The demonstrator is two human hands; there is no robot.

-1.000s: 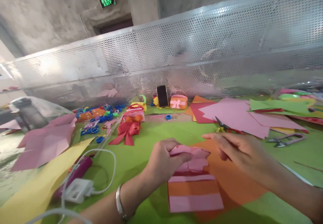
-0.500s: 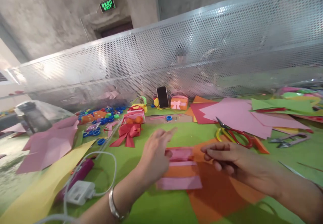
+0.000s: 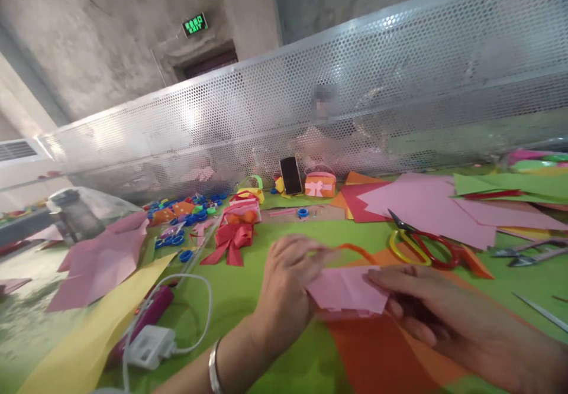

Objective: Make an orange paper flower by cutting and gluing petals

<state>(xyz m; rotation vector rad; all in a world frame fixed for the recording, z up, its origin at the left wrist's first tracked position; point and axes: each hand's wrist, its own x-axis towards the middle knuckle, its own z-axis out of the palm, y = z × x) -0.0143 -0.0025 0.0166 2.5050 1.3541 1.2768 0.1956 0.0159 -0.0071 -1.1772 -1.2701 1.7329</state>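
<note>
A folded pink paper piece [image 3: 348,289] is held up between my two hands, tilted, with a thin orange paper strip [image 3: 357,249] arching behind its top edge. My right hand [image 3: 426,299] pinches its right side, thumb on the near face. At its left side my left hand [image 3: 295,275] is closed, with fingertips by the strip's left end; the exact grip is partly hidden. Below lies a large orange paper sheet [image 3: 377,352] on the green tabletop. Just beyond my right hand are scissors [image 3: 412,246] with yellow and red handles.
Thread snips [image 3: 532,253] lie at the right, near pink sheets [image 3: 426,204]. A red bow [image 3: 235,241], an orange paper handbag [image 3: 320,186] and a phone [image 3: 290,175] stand farther back. On the left are a white charger [image 3: 151,346] with cable and yellow paper [image 3: 97,323].
The pink paper piece, lying flat beneath my hands before, is now lifted and gripped, its plain pink face toward me. My hands came together on it, and the orange strip shows.
</note>
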